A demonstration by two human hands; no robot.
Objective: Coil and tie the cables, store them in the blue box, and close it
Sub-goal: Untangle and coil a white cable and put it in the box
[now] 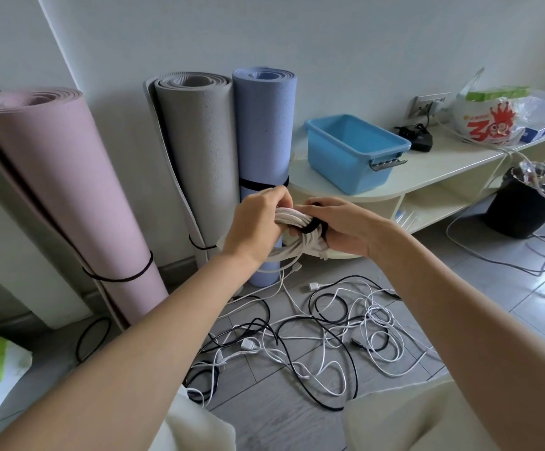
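A coiled white cable (292,249) hangs in mid-air in front of me, with a black strap (310,226) wrapped across its top. My left hand (258,222) grips the coil's left side. My right hand (346,226) holds the coil's right side and pinches the black strap. The blue box (355,154) stands open on a low cream shelf unit (427,170) behind my hands; no lid is in view. Several loose black and white cables (313,336) lie tangled on the grey floor below.
Three rolled mats, pink (56,196), grey (199,157) and blue (264,131), lean against the wall at left. A plastic bag (489,115) and a black adapter (417,138) sit on the shelf. A black bin (531,200) stands at right, with more cables trailing over the floor.
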